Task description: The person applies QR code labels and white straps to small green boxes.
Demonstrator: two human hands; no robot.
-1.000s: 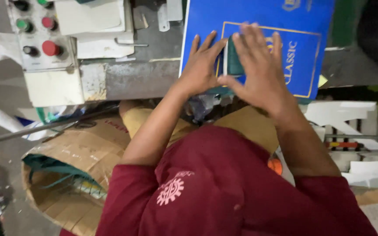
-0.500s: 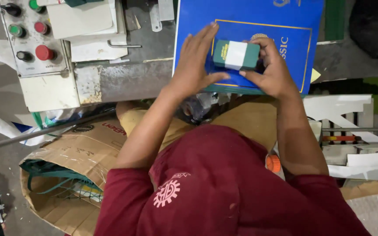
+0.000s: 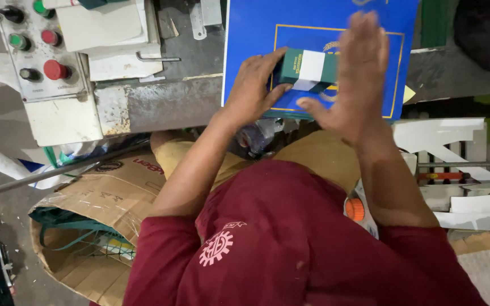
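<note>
A small green and white carton (image 3: pixel 307 70) is raised just above a large blue sheet (image 3: pixel 256 34) with a gold frame printed on it. My left hand (image 3: pixel 253 88) grips the carton's left end with thumb and fingers. My right hand (image 3: pixel 354 79) is flat and spread, fingers pointing up, pressed against the carton's right end. Both forearms reach forward from my dark red shirt.
A control panel (image 3: pixel 32 48) with red, green and black buttons sits at the upper left on a worn metal machine bed (image 3: pixel 160 102). An open cardboard box (image 3: pixel 80 226) with green strapping is at lower left. White cut-out shapes (image 3: pixel 449 141) lie at right.
My right hand has opened from gripping the carton into a flat palm against its right end. The carton has stayed near the middle of the blue sheet, held by my left hand.
</note>
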